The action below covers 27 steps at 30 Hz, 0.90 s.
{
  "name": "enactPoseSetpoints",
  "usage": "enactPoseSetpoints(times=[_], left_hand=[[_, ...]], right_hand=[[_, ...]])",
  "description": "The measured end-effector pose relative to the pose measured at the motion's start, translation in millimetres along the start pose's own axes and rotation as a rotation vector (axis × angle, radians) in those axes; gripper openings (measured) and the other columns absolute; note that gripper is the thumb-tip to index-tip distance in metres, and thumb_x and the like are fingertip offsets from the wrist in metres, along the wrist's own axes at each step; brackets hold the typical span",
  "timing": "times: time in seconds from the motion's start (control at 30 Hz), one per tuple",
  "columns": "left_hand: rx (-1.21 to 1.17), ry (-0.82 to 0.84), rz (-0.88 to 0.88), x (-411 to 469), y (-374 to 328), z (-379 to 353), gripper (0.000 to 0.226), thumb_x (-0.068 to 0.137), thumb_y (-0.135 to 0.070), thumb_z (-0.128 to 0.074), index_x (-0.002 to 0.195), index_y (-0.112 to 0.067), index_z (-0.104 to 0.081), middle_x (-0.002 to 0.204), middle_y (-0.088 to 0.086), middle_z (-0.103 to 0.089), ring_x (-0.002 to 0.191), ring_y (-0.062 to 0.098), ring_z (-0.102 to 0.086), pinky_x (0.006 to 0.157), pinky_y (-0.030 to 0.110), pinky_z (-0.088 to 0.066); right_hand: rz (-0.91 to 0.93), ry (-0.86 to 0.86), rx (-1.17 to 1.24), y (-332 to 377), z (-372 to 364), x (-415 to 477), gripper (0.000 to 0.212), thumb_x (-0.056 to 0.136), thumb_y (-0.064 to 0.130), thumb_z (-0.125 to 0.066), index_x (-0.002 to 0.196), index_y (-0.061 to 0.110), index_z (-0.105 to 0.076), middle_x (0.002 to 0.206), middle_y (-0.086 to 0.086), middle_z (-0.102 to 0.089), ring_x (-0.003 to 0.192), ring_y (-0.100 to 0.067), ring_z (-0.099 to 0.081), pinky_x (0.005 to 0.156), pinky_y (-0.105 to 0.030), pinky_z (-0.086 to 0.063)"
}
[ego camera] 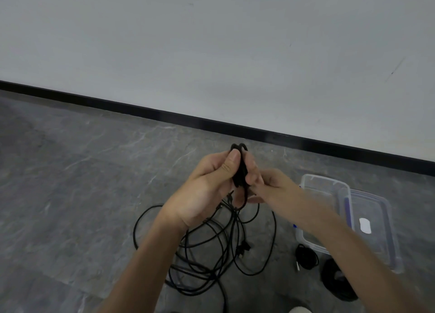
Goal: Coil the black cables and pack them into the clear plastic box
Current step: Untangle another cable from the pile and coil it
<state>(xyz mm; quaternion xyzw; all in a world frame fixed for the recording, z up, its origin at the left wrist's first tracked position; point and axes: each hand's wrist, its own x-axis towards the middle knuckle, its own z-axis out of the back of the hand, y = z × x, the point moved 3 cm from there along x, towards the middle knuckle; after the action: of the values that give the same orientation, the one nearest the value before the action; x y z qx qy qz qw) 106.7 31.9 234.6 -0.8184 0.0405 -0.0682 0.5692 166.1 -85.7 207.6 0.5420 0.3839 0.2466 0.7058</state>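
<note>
left hand (pixel 207 185): raised above the floor, thumb and curled fingers clamped round a cable bundle (pixel 239 169); thumb lay flat on its near face.
right hand (pixel 268 183): motion-blurred, fingers curled in against the bundle's lower right side, pinching it there; exact finger placement couldn't be made out.
cable bundle: black, tightly looped, upright between both hands; top loop stuck out above the left thumb. A strand ran down from its bottom end to the pile below.
loose cables (pixel 211 249): black, uncoiled, sprawled in wide overlapping loops on the floor (pixel 82 171), directly under and near of the hands; a couple of plug ends showed in the tangle.
clear plastic box (pixel 326 179): on the floor right of the hands, open side up, partly covered by the right forearm.
lid (pixel 381 218): clear with bluish edges, flat on the floor, touching the box's right side and overlapping it.
small coil (pixel 306 256): black, wound, on the floor just near of the box.
larger coil (pixel 334 279): black, wound, right of the small one, partly behind the right forearm.
background: grey stone-pattern floor, black baseboard (pixel 164 115), white wall (pixel 211 42) at the far side.
</note>
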Motion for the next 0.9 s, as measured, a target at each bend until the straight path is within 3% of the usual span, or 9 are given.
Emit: enactPoseSetpoints(times=[0.13,0.27,0.4,0.57,0.67,0.73,0.83,0.9], left_hand=[[-0.045,-0.106,-0.060,2,0,6,0.033,0.099,-0.030,-0.033,0.086,-0.022,-0.063,0.076,-0.007,-0.056,0.085,0.014,-0.058,0.072,0.029,-0.049],[-0.058,-0.285,-0.152,4,1,10,0.031,0.102,-0.026,-0.030,0.091,-0.014,-0.057,0.075,-0.006,-0.057,0.084,0.012,-0.059,0.086,0.023,-0.047],[0.012,-0.452,-0.199,3,0,19,0.030,0.101,-0.030,-0.034,0.092,-0.015,-0.057,0.076,-0.007,-0.061,0.086,0.013,-0.062,0.089,0.026,-0.047],[0.225,-0.566,-0.221,3,4,23,0.029,0.099,-0.032,-0.036,0.088,-0.021,-0.060,0.081,-0.008,-0.064,0.093,0.020,-0.063,0.092,0.031,-0.047],[0.407,-0.612,-0.218,2,3,25,0.029,0.103,-0.027,-0.035,0.089,-0.022,-0.060,0.084,-0.007,-0.065,0.094,0.022,-0.063,0.090,0.026,-0.048],[0.509,-0.635,-0.184,1,4,25,0.028,0.104,-0.023,-0.035,0.090,-0.021,-0.059,0.085,-0.007,-0.066,0.091,0.013,-0.063,0.085,0.018,-0.046],[0.692,-0.643,-0.154,0,6,27,0.027,0.104,-0.022,-0.038,0.090,-0.017,-0.061,0.083,-0.010,-0.065,0.088,0.002,-0.062,0.081,0.015,-0.046],[0.832,-0.601,-0.120,1,7,26,0.026,0.103,-0.021,-0.039,0.087,-0.017,-0.060,0.078,-0.012,-0.062,0.080,-0.004,-0.060,0.073,0.009,-0.043]], right_hand=[[-0.045,0.102,-0.049,2,-6,-4,0.028,0.103,0.019,-0.037,0.095,0.005,-0.060,0.087,-0.002,-0.073,0.090,-0.016,-0.070,0.083,-0.019,-0.054],[-0.061,0.172,-0.130,4,-10,-6,0.018,0.101,0.018,-0.044,0.098,0.012,-0.060,0.099,0.001,-0.074,0.098,-0.005,-0.067,0.089,-0.017,-0.048],[-0.078,0.241,-0.134,5,-11,-11,0.014,0.099,0.020,-0.049,0.109,0.015,-0.058,0.104,0.004,-0.073,0.107,-0.002,-0.062,0.102,-0.026,-0.043],[-0.104,0.314,-0.117,7,-10,-15,0.014,0.097,0.021,-0.053,0.108,0.014,-0.059,0.093,-0.001,-0.074,0.097,-0.006,-0.066,0.096,-0.022,-0.046],[-0.066,0.322,-0.128,11,-5,-17,0.016,0.098,0.018,-0.051,0.099,0.007,-0.063,0.072,-0.001,-0.069,0.080,-0.007,-0.065,0.089,-0.019,-0.046],[-0.047,0.341,-0.116,14,-4,-19,0.014,0.097,0.017,-0.052,0.094,0.008,-0.063,0.073,-0.003,-0.069,0.078,-0.009,-0.065,0.086,-0.020,-0.047],[-0.030,0.402,-0.085,15,-6,-21,0.006,0.095,0.015,-0.056,0.090,0.013,-0.059,0.080,-0.005,-0.070,0.085,-0.020,-0.069,0.091,-0.034,-0.053],[-0.008,0.406,-0.067,17,-6,-21,0.006,0.095,0.013,-0.057,0.089,0.013,-0.057,0.075,-0.003,-0.067,0.077,-0.019,-0.067,0.085,-0.034,-0.055]])
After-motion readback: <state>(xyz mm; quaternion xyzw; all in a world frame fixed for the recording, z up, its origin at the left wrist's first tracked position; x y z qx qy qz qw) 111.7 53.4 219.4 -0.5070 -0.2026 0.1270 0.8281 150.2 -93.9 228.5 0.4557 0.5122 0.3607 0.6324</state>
